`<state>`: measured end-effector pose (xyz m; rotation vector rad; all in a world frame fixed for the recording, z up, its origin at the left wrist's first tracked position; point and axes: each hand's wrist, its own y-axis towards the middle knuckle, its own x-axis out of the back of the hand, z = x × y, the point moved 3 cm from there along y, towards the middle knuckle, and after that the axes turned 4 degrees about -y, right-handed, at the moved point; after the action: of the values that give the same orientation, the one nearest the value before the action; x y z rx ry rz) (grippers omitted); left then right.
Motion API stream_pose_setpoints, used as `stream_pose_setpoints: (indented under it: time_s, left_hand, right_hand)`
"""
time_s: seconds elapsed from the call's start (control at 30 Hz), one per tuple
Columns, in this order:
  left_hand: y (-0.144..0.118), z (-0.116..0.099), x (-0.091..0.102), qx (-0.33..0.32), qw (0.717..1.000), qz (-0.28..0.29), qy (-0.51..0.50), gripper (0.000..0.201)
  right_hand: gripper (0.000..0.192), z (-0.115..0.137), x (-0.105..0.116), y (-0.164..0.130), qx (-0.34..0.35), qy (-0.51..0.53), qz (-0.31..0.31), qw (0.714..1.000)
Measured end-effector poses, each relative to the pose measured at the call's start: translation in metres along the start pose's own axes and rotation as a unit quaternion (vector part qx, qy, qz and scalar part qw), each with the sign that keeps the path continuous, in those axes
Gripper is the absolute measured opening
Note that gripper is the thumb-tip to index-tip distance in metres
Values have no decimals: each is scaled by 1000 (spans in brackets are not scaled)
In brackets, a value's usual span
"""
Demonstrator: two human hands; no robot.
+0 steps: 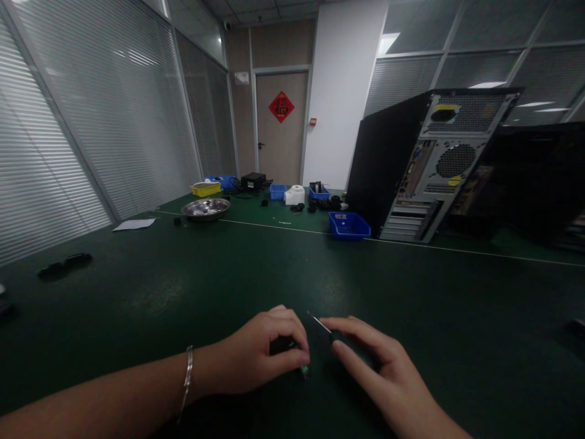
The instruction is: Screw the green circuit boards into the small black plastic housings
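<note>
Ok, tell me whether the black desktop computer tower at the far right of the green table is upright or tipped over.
Upright. The black desktop computer tower stands on its base on the green table, rear fan grilles and ports facing the camera.

Well beyond the fingers, a blue bin (349, 225) sits just beside an upright computer case (427, 163). Far off to their left rest a metal bowl (205, 208) and a paper sheet (134, 224).

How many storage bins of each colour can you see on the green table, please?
Blue bins: 4, namely the near one by the computer tower, two small ones at the back, and one behind the yellow bin.
Yellow bins: 1.
Total: 5 bins.
</note>
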<state>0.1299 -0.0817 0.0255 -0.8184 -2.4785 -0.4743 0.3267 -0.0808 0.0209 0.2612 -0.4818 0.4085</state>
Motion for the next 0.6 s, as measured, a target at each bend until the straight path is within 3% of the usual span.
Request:
stream_pose_setpoints:
  time_s: [0.23,0.4,0.6]
  left_hand:
    - [-1,6,-2,-5,998,15,55,19]
    - [-3,1,1,23,998,-7,62,42]
    - [-3,-7,0,6,991,36,132,65]
  right_hand:
    - [27,0,-2,2,-1,-10,-5,1000]
    - [26,1,-3,3,11,-6,-3,1000]
    - [31,-1,-1,2,-13,-21,-4,1000]
